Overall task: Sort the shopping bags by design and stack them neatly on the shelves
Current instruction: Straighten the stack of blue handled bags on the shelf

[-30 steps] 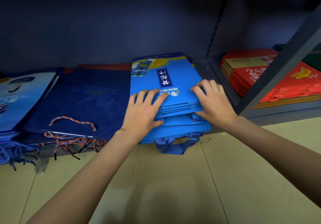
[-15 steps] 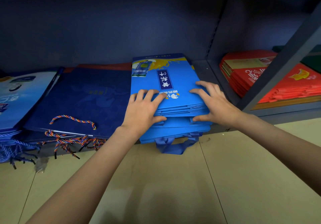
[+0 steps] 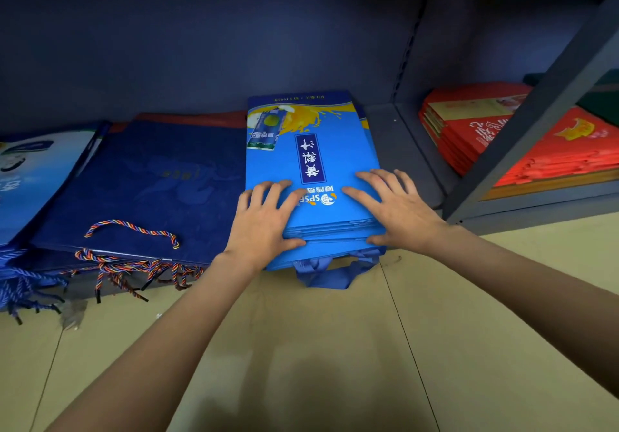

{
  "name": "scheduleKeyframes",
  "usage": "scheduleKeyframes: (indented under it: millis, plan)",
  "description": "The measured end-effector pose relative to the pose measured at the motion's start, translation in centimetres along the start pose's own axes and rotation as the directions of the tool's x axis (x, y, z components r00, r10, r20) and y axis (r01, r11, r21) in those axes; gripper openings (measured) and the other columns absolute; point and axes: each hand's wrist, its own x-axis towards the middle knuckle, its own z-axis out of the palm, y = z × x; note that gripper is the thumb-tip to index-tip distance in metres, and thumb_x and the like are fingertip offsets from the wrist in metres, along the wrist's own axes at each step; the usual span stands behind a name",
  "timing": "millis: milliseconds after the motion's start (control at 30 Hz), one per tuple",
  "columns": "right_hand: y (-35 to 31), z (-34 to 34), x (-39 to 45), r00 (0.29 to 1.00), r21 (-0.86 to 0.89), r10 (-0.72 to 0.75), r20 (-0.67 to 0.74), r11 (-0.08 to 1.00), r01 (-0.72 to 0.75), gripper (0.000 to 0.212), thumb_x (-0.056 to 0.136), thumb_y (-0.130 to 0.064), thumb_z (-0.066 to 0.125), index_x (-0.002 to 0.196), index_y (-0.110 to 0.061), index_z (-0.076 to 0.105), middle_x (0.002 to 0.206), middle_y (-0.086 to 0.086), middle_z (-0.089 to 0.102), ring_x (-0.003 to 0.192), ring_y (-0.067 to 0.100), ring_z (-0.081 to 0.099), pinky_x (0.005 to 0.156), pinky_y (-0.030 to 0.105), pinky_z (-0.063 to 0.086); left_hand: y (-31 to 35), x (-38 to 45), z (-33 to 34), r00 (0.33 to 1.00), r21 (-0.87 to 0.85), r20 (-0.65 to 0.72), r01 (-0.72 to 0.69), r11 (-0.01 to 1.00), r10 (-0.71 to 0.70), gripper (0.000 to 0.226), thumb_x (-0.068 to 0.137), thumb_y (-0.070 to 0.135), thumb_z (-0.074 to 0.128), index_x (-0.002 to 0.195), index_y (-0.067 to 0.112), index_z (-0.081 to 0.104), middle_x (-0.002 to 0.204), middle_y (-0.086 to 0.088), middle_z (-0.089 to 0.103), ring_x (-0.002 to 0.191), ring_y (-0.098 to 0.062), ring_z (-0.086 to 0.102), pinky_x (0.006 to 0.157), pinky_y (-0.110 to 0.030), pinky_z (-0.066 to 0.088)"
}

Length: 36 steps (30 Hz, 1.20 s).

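Both my hands flat on the blue bags (image 3: 311,163) — a stack lying on the bottom shelf (image 3: 402,150), handles hanging over the front edge. Left hand (image 3: 264,220) fingers spread on the top bag, thumb at the stack's front edge; right hand (image 3: 395,210) same, thumb against the front edge. Neither grips, just pressing. Navy bags (image 3: 150,180) just left of the stack — red bags (image 3: 475,130) in the next bay to the right.
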Motion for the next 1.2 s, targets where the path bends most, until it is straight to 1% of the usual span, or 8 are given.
scheduleKeyframes:
  millis: [133, 333, 500, 600, 700, 900, 1033, 1200]
  plan:
    - [-0.3, 0.2, 0.3, 0.995, 0.025, 0.055, 0.079, 0.998, -0.057, 0.096, 0.078, -0.045, 0.069, 0.15, -0.031, 0.007, 0.154, 0.007, 0.002, 0.141, 0.031, 0.001, 0.115, 0.051, 0.007, 0.3, 0.0, -0.1, 0.992, -0.019, 0.109, 0.073, 0.997, -0.071, 0.098, 0.045, 0.054, 0.085, 0.132, 0.024, 0.051, 0.136, -0.009, 0.049, 0.12, -0.036, 0.046, 0.096, -0.051, 0.036]
    - [0.9, -1.8, 0.3, 0.99, 0.144, 0.04, 0.133, 0.988, -0.059, 0.093, 0.079, -0.04, 0.071, 0.149, -0.031, 0.01, 0.154, -0.002, 0.003, 0.14, 0.025, 0.004, 0.1, 0.044, 0.038, -0.2, 0.7, -0.7, 0.997, -0.061, 0.063, 0.043, 0.997, -0.039, 0.092, 0.048, 0.055, 0.084, 0.128, 0.02, 0.056, 0.131, -0.011, 0.054, 0.115, -0.039, 0.05, 0.095, -0.052, 0.037]
    - [0.8, -2.3, 0.0, 0.992, 0.142, 0.049, 0.112, 0.988, -0.065, 0.088, 0.08, -0.038, 0.068, 0.148, -0.026, 0.013, 0.153, -0.004, 0.007, 0.14, 0.022, 0.004, 0.088, 0.042, 0.047, -0.4, 1.1, -1.1, 1.0, -0.069, 0.006, 0.001, 0.998, -0.001, 0.089, 0.047, 0.057, 0.084, 0.123, 0.016, 0.06, 0.124, -0.011, 0.059, 0.107, -0.04, 0.055, 0.09, -0.052, 0.041]
    - [0.5, -1.6, -0.2, 0.997, 0.079, 0.034, 0.072, 0.996, -0.039, 0.087, 0.081, -0.038, 0.065, 0.149, -0.021, 0.013, 0.154, -0.003, 0.009, 0.141, 0.024, 0.006, 0.086, 0.038, 0.048, -0.1, 0.6, -0.9, 0.996, 0.009, -0.058, -0.069, 0.998, 0.07, 0.082, 0.049, 0.054, 0.084, 0.117, 0.013, 0.062, 0.118, -0.008, 0.062, 0.103, -0.035, 0.058, 0.09, -0.046, 0.036]
    - [0.3, -0.5, -0.3, 0.999, 0.085, -0.001, 0.041, 0.996, -0.003, 0.086, 0.079, -0.033, 0.068, 0.148, -0.015, 0.02, 0.153, 0.003, 0.018, 0.14, 0.029, 0.015, 0.097, 0.043, 0.043, 0.5, 0.2, -0.3, 0.988, 0.063, -0.072, -0.13, 0.99, 0.135, 0.075, 0.051, 0.048, 0.082, 0.115, 0.016, 0.058, 0.117, -0.005, 0.061, 0.104, -0.031, 0.057, 0.089, -0.042, 0.03]
    - [0.8, -0.2, 0.4, 0.993, 0.063, 0.008, 0.119, 0.998, -0.015, 0.095, 0.079, -0.041, 0.07, 0.15, -0.026, 0.007, 0.154, 0.003, 0.006, 0.14, 0.023, 0.008, 0.107, 0.038, 0.032, 0.6, 0.6, -0.4, 0.989, 0.049, 0.146, 0.002, 0.999, -0.01, 0.1, 0.036, 0.057, 0.086, 0.123, 0.02, 0.056, 0.126, -0.009, 0.056, 0.11, -0.036, 0.054, 0.09, -0.048, 0.044]
    - [1.6, 0.1, -0.3, 0.985, 0.055, 0.06, 0.161, 0.996, -0.069, 0.104, 0.077, -0.046, 0.071, 0.15, -0.029, -0.001, 0.155, 0.005, -0.001, 0.14, 0.025, 0.007, 0.109, 0.04, 0.025, 0.6, 0.4, -0.8, 0.965, 0.031, 0.263, 0.005, 0.999, -0.013, 0.105, 0.063, 0.065, 0.071, 0.149, 0.032, 0.02, 0.154, -0.002, 0.02, 0.138, -0.03, 0.021, 0.11, -0.048, 0.017]
    - [1.5, 0.4, -0.4, 0.97, 0.001, 0.06, 0.237, 0.998, -0.062, 0.118, 0.072, -0.056, 0.07, 0.149, -0.026, -0.014, 0.155, 0.008, -0.009, 0.141, 0.028, 0.004, 0.112, 0.042, 0.018, 1.4, 0.4, -1.3, 0.904, 0.13, 0.428, -0.055, 0.99, -0.006, 0.123, 0.067, 0.076, 0.058, 0.147, 0.027, -0.02, 0.157, -0.009, -0.014, 0.144, -0.033, -0.006, 0.114, -0.052, 0.001]
